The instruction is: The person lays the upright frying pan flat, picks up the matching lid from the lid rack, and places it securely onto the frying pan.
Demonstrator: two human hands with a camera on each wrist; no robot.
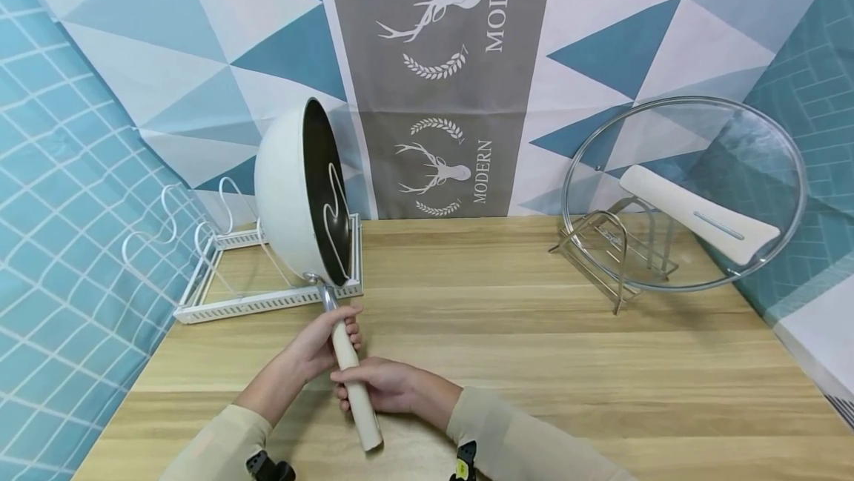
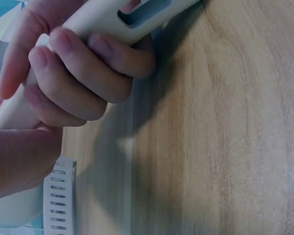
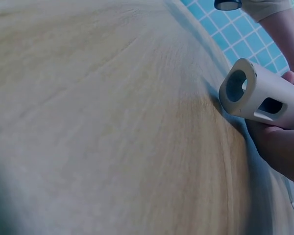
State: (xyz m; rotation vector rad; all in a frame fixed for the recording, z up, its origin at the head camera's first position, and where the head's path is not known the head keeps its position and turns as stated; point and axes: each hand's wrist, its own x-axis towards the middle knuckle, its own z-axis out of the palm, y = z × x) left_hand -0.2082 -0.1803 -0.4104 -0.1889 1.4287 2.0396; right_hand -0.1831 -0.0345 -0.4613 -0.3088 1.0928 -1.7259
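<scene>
A white frying pan [image 1: 283, 192] with a dark inside stands on its side in a white rack [image 1: 253, 305] at the left. One of the rack's wire loops shows in front of the dark inside. My left hand [image 1: 323, 340] grips the pan's cream handle [image 1: 363, 418] close to its metal neck. Lower down, my right hand [image 1: 383, 385] holds the same handle, its thumb across the top. The handle's hollow, slotted end [image 3: 269, 100] sticks out past that hand in the right wrist view.
On the right, a glass lid [image 1: 687, 273] with a long cream grip [image 1: 700, 214] leans in a metal wire stand [image 1: 623, 266]. Patterned sheeting [image 1: 440, 95] rises behind the wooden table [image 1: 534, 362]. Blue tile-patterned sheeting [image 1: 53, 244] borders the left side, beside the rack.
</scene>
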